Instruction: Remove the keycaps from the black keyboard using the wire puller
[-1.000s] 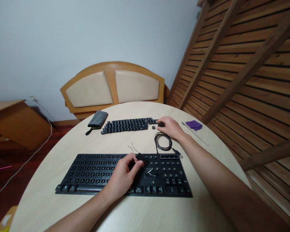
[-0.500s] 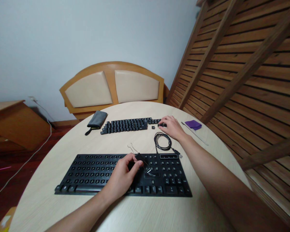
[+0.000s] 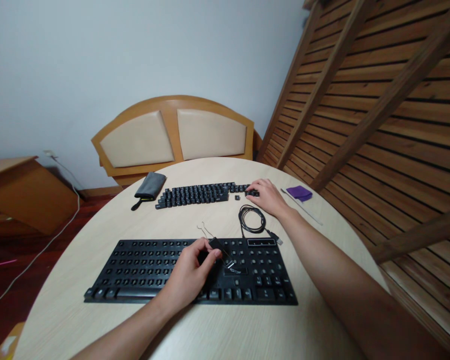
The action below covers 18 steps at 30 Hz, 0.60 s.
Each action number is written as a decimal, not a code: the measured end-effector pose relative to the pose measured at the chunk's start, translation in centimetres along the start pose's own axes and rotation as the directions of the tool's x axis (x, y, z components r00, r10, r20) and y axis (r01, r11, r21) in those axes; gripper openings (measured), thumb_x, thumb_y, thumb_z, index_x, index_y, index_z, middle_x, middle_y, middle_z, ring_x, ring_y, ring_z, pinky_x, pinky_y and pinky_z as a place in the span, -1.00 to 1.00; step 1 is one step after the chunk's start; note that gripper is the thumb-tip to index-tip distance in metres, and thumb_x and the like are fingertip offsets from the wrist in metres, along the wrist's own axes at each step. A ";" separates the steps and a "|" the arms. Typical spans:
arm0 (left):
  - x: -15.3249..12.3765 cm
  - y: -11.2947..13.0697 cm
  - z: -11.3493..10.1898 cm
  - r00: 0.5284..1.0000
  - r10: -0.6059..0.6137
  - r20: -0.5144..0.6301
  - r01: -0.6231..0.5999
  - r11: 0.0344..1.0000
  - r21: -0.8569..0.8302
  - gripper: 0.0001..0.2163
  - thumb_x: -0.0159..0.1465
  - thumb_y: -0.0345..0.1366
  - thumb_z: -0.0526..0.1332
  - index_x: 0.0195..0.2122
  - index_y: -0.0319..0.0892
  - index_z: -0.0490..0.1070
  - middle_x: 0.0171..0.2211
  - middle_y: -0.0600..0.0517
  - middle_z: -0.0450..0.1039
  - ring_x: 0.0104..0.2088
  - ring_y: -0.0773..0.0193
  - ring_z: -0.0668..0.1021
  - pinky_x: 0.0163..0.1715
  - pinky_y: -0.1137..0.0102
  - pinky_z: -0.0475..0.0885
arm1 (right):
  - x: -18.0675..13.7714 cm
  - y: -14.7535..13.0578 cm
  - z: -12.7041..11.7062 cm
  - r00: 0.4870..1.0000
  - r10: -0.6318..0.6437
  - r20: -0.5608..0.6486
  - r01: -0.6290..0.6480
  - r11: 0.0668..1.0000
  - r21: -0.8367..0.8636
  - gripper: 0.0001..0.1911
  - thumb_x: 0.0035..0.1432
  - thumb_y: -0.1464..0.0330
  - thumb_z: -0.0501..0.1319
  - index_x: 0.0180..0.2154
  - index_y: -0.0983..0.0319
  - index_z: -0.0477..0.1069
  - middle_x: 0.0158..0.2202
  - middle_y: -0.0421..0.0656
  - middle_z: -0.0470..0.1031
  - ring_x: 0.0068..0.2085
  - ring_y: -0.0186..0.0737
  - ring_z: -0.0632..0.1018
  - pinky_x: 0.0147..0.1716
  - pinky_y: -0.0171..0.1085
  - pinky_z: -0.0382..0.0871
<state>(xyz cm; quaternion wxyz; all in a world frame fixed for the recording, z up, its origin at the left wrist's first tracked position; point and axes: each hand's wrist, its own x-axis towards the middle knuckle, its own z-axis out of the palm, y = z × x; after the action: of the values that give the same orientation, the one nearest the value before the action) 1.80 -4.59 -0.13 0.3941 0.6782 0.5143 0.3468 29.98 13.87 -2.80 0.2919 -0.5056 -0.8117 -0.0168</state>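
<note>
My left hand (image 3: 193,270) is closed round the black handle of a keycap puller (image 3: 214,244), whose thin wire ends stick out on both sides. It is held over the black keyboard (image 3: 165,294), on which many key positions are bare of caps, while the bottom row and part of the number pad still carry theirs. At the far side of the table, my right hand (image 3: 267,196) has its fingertips curled down on a keycap (image 3: 252,193) at the right end of the laid-out keycaps (image 3: 195,194). A single keycap (image 3: 237,197) lies just to its left.
A coiled USB cable (image 3: 252,220) lies behind the keyboard. To the right are a purple cloth (image 3: 299,193) and a thin rod (image 3: 303,207). A grey pouch (image 3: 150,186) is at the left of the round table (image 3: 322,320); a wooden headboard (image 3: 174,102) stands behind.
</note>
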 end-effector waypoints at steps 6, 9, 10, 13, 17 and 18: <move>0.0 0.0 0.0 1.000 0.003 0.005 -0.003 1.000 -0.011 -0.78 0.35 -0.15 0.14 -0.40 -0.14 0.32 -0.42 0.03 0.44 -0.32 0.18 0.45 -0.27 0.28 0.30 | -0.3 1.1 -1.0 1.000 0.011 -0.013 -0.011 1.000 -0.005 -0.72 0.06 0.31 0.34 -0.13 0.19 0.52 -0.07 -0.06 0.48 -0.01 0.03 0.38 0.03 -0.06 0.26; 0.0 -0.1 0.0 1.000 -0.001 0.001 0.001 1.000 -0.006 -0.78 0.34 -0.16 0.15 -0.40 -0.15 0.31 -0.42 0.04 0.43 -0.33 0.19 0.44 -0.27 0.29 0.30 | -0.8 2.2 -1.5 0.999 0.035 -0.018 -0.034 0.999 0.004 -0.75 0.05 0.30 0.34 -0.18 0.17 0.54 -0.07 -0.08 0.48 -0.01 0.04 0.38 0.04 -0.02 0.28; 0.1 -0.1 0.0 1.000 -0.002 -0.001 0.002 1.000 -0.002 -0.78 0.34 -0.16 0.15 -0.40 -0.15 0.31 -0.42 0.05 0.43 -0.33 0.20 0.44 -0.27 0.30 0.30 | -0.9 2.5 -1.5 0.999 0.042 -0.023 -0.042 0.999 0.010 -0.76 0.05 0.29 0.34 -0.19 0.16 0.54 -0.07 -0.08 0.48 -0.01 0.04 0.38 0.04 -0.01 0.28; 0.1 -0.2 0.0 1.000 0.001 -0.002 -0.001 1.000 0.010 -0.78 0.34 -0.16 0.15 -0.40 -0.16 0.32 -0.43 0.06 0.43 -0.33 0.21 0.44 -0.27 0.31 0.30 | -1.2 3.3 -1.5 0.998 0.047 -0.038 -0.046 0.998 0.031 -0.77 0.05 0.25 0.35 -0.20 0.14 0.55 -0.08 -0.09 0.48 -0.01 0.04 0.38 0.06 0.02 0.29; 0.1 -0.1 0.0 1.000 -0.001 -0.001 0.001 1.000 0.016 -0.77 0.35 -0.16 0.15 -0.39 -0.16 0.32 -0.43 0.07 0.43 -0.33 0.22 0.44 -0.27 0.32 0.30 | -1.2 3.6 -1.3 0.999 0.030 -0.033 -0.028 0.999 0.043 -0.80 0.07 0.25 0.33 -0.22 0.12 0.57 -0.08 -0.09 0.47 -0.01 0.04 0.38 0.07 0.02 0.29; 0.1 -0.1 0.0 1.000 -0.001 0.000 0.001 1.000 0.013 -0.77 0.35 -0.16 0.15 -0.39 -0.17 0.32 -0.43 0.07 0.43 -0.33 0.22 0.44 -0.27 0.32 0.30 | -1.2 3.6 -1.2 0.999 0.025 -0.030 -0.023 0.999 0.044 -0.81 0.08 0.26 0.33 -0.23 0.12 0.57 -0.08 -0.09 0.47 -0.01 0.03 0.38 0.07 0.02 0.29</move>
<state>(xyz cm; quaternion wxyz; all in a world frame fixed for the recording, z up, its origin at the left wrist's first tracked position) 1.79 -4.51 -0.27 0.3899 0.6805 0.5168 0.3432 33.95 14.26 -3.34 0.3155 -0.5085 -0.8012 -0.0033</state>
